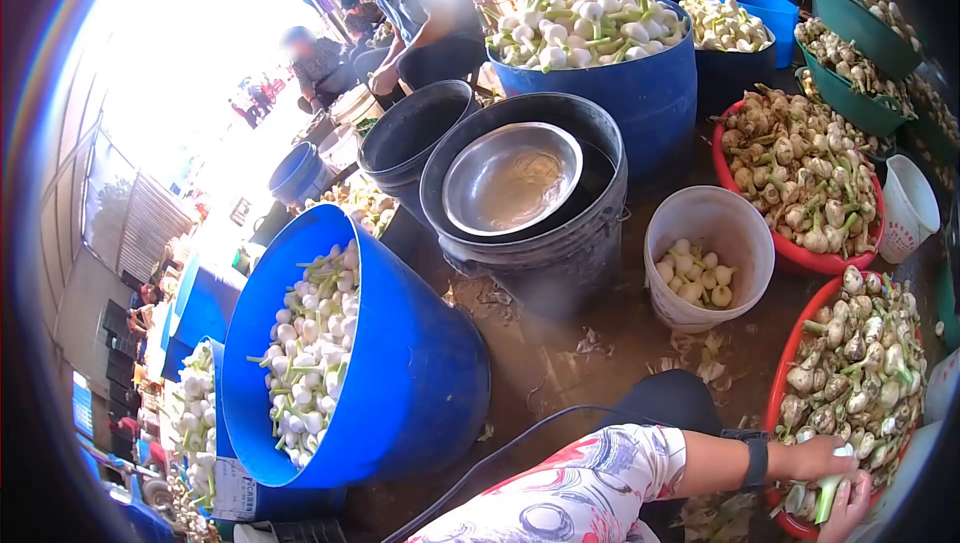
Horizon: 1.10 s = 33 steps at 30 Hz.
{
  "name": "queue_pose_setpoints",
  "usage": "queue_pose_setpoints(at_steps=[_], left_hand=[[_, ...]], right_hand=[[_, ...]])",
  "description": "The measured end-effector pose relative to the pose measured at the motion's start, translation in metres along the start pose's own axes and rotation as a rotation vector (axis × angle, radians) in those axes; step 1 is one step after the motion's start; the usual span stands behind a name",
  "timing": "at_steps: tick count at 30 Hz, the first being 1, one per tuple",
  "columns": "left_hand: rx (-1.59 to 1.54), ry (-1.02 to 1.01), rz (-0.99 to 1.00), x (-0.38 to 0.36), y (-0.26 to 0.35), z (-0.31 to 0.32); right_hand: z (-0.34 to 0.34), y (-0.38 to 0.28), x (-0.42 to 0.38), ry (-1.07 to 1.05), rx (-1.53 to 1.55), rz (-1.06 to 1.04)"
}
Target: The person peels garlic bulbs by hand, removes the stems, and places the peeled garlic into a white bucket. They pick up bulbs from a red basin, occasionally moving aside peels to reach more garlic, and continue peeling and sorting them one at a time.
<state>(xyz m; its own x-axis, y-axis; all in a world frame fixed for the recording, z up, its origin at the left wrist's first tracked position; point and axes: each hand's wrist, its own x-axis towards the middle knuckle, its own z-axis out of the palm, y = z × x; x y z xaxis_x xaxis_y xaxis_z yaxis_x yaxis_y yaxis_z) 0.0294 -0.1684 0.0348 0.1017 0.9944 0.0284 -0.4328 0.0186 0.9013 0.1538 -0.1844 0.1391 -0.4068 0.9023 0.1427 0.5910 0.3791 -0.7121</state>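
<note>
My left hand (815,461), with a dark band on its wrist and a floral sleeve behind it, reaches to the lower right and grips a garlic bulb with a green stem (828,495). It is over the near rim of a red basin (778,398) heaped with unpeeled garlic. Only a few fingers of my right hand (852,518) show at the frame's edge. They rest against the same stem, and their grip is hidden.
A white bucket (745,243) holds a few peeled bulbs. Blue barrels (420,383) (640,93) are full of cleaned garlic. A steel bowl (510,181) sits in a black tub. A second red basin (735,183) and green basins (850,103) hold garlic. People work at the back (420,3). Peelings litter the floor.
</note>
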Motion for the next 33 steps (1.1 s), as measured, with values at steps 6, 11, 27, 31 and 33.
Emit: queue_pose_setpoints(at_steps=[6, 11, 27, 31, 33], left_hand=[[0.136, -0.157, 0.015, -0.02, 0.045, -0.003], [-0.765, -0.076, -0.121, -0.009, 0.033, -0.003], [-0.9, -0.067, -0.337, -0.028, 0.065, -0.004], [-0.943, -0.089, -0.365, -0.03, 0.064, -0.007], [-0.937, -0.082, -0.367, -0.03, 0.065, -0.008]], right_hand=[[0.0, 0.017, 0.0, 0.241, -0.041, 0.23], [0.026, 0.063, -0.009, -0.52, -0.379, 0.418], [0.051, -0.033, -0.008, 0.195, 0.111, 0.294], [0.059, -0.036, -0.006, 0.236, 0.249, 0.327], [0.069, -0.03, -0.005, 0.296, 0.312, 0.295]])
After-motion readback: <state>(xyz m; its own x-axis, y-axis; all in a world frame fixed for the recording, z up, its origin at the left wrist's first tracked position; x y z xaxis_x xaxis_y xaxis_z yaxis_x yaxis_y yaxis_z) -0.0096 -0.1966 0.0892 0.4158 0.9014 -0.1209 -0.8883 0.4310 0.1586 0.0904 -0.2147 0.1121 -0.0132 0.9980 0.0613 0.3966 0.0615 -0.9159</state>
